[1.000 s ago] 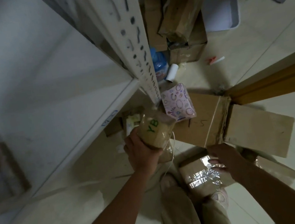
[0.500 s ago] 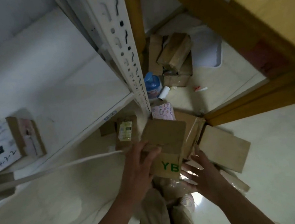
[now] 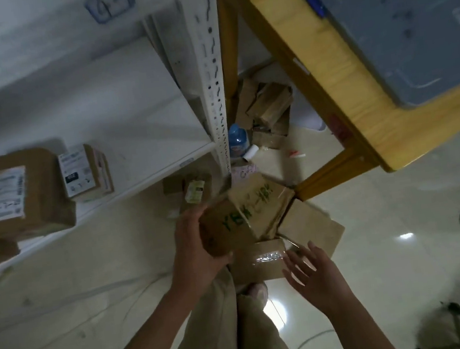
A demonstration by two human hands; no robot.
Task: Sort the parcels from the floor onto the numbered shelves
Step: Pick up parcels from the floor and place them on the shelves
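The left hand is gripping the green-lettered parcel, fingers curling round its near end. The right hand is hovering just right of it, fingers spread and holding nothing. Carried one-handed, the parcel is risking a slip before reaching the shelf up-left of the fingers.

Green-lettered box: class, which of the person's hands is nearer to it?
Left. The left hand grips the green-lettered box; the right hand hovers open, apart, to its lower right.
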